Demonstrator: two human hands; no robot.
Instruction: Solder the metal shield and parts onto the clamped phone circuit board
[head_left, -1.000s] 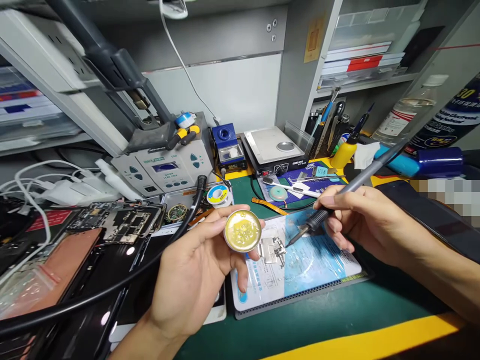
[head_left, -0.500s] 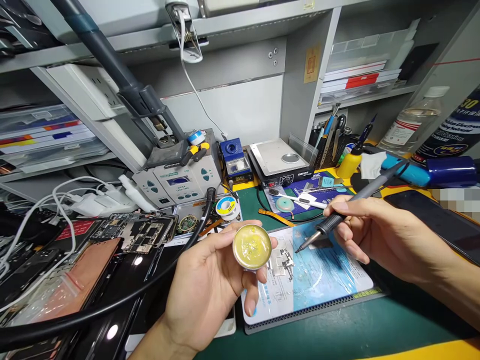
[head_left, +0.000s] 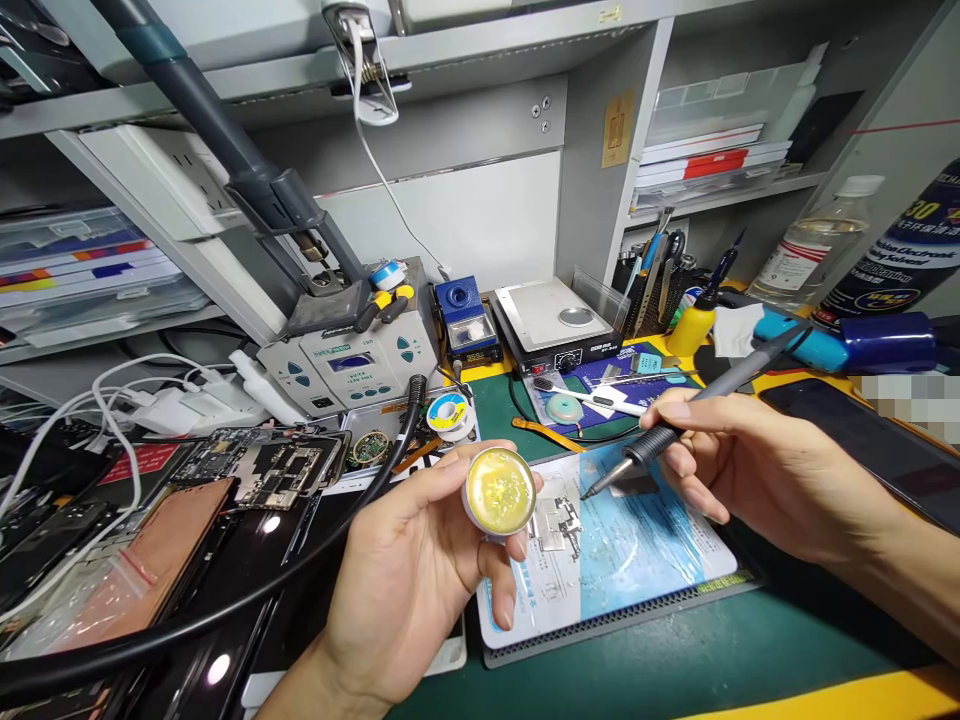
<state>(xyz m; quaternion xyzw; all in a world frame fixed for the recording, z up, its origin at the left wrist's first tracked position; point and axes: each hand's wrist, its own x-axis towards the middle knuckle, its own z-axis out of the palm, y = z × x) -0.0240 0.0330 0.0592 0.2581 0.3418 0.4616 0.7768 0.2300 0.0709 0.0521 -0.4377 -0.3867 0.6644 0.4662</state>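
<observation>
Left hand (head_left: pixel 409 570) gripped a round metal tin of yellow flux (head_left: pixel 500 490) from below; right hand (head_left: pixel 750 470) pinched a slim grey soldering iron (head_left: pixel 651 445), its long axis slanting left, tip near the tin's right side.

Grey shelving (head_left: pixel 585 200) around a green counter (head_left: pixel 675 650), white back panel (head_left: pixel 450 220), stacked books (head_left: pixel 705 160) on a right shelf (head_left: pixel 727 195), plastic storage trays (head_left: pixel 90 270) on a left shelf (head_left: pixel 112 325)

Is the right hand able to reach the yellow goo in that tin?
Probably yes: the right hand, holding a soldering iron, is close to the open tin in the left hand, with nothing between.
</observation>
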